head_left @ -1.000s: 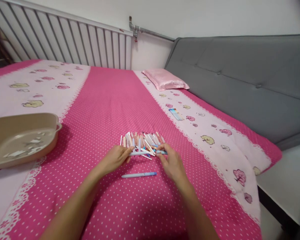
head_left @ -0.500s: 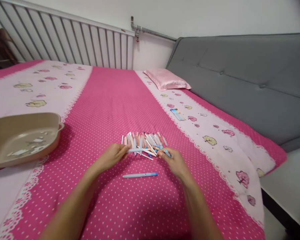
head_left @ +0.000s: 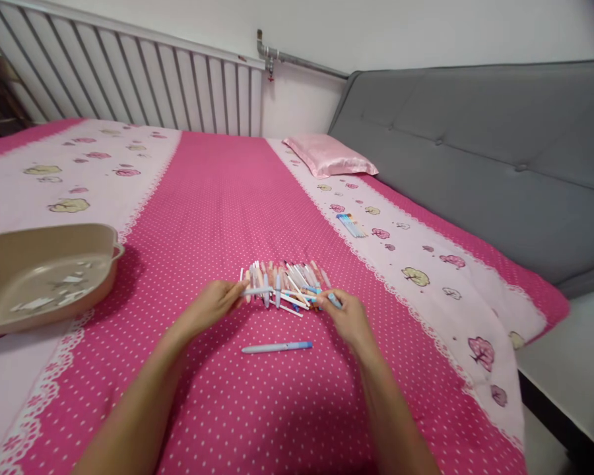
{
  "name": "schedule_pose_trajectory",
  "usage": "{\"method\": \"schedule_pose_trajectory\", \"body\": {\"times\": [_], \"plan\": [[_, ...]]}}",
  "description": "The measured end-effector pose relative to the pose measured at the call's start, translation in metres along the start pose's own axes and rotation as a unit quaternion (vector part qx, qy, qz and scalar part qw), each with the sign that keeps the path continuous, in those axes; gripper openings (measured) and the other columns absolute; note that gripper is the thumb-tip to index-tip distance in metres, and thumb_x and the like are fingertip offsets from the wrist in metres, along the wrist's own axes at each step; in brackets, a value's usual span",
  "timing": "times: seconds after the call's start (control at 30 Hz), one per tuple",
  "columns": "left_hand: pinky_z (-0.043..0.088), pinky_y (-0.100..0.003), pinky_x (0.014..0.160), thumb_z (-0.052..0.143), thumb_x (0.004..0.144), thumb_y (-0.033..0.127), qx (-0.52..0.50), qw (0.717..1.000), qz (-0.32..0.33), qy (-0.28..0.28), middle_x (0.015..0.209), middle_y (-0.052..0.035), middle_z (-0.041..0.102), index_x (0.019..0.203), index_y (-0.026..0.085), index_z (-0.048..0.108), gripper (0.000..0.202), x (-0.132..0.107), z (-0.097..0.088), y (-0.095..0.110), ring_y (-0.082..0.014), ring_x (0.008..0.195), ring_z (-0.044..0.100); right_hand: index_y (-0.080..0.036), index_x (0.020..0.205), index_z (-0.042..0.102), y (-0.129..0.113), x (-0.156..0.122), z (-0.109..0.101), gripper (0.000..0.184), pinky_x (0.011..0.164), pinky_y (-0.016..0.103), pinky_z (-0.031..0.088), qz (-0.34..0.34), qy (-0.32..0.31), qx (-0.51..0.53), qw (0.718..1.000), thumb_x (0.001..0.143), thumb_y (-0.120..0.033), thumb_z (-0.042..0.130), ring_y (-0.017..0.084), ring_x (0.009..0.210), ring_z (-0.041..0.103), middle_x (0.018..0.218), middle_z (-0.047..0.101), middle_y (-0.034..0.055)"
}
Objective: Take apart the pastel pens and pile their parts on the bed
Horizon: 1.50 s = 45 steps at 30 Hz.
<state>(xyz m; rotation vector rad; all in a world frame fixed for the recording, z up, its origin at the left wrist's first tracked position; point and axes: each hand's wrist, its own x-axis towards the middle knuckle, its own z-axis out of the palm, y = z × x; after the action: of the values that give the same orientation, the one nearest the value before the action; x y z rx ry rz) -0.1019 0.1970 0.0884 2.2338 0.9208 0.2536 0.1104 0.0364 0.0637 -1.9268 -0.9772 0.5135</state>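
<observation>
My left hand [head_left: 222, 298] is closed on the end of a pale grey-white pen [head_left: 256, 291], which points right across the pile. In my right hand [head_left: 346, 320] a blue pen cap [head_left: 334, 301] shows between the closed fingers. Its fingertips are at the right edge of the pile, near a light blue piece. Beneath and beyond both hands lies a loose pile of pen parts [head_left: 290, 277], pink, white and blue. Nearer to me a single grey pen with a blue end [head_left: 277, 347] lies flat on the bedspread.
A beige plastic basin [head_left: 49, 237] with small white pieces inside stands at the left. Several blue pens [head_left: 351, 225] lie side by side at the right. Farther back are a pink pillow [head_left: 329, 156], a grey headboard [head_left: 475, 125] and a white radiator [head_left: 143, 72]. The bedspread [head_left: 218, 191] is pink.
My left hand has shifted slightly left and up with the pen. My right hand has moved a little to the right with the blue cap, so the hands are farther apart.
</observation>
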Motion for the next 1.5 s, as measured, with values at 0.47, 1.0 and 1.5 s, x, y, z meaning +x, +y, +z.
{"method": "schedule_pose_trajectory", "body": {"times": [0.47,1.0,1.5], "plan": [[0.031,-0.024,0.052,0.036,0.082,0.053,-0.013,0.995,-0.067,0.067,0.052,-0.001,0.057,0.081,0.014,0.063,0.048,0.013,0.033,-0.007,-0.0164,0.052,0.053,-0.019,0.098,0.067,0.002,0.004,0.03,0.031,0.068,0.032,0.044,-0.031,0.1,-0.145,0.984,0.079,-0.039,0.053,0.023,0.077,0.062,0.089,0.069,0.0097],[0.031,-0.023,0.054,0.068,0.061,0.029,0.138,0.97,0.063,-0.188,0.076,-0.0022,0.066,0.079,0.019,0.066,0.021,-0.015,0.042,0.02,-0.0161,0.066,0.055,-0.017,0.107,0.06,0.05,0.043,0.02,0.05,0.09,0.038,0.045,0.011,0.118,-0.042,0.992,0.062,-0.004,0.043,0.02,0.098,0.063,0.102,0.068,0.0085],[0.04,-0.024,0.066,0.046,0.086,0.024,0.164,0.97,0.148,-0.105,0.088,-0.0061,0.064,0.086,0.016,0.063,0.018,-0.015,0.032,0.032,-0.0161,0.076,0.058,-0.016,0.063,0.058,-0.024,-0.018,0.011,0.043,0.053,0.023,0.035,-0.075,-0.252,-0.014,0.965,0.09,-0.042,0.037,0.011,0.051,0.048,0.055,0.055,-0.0016]]}}
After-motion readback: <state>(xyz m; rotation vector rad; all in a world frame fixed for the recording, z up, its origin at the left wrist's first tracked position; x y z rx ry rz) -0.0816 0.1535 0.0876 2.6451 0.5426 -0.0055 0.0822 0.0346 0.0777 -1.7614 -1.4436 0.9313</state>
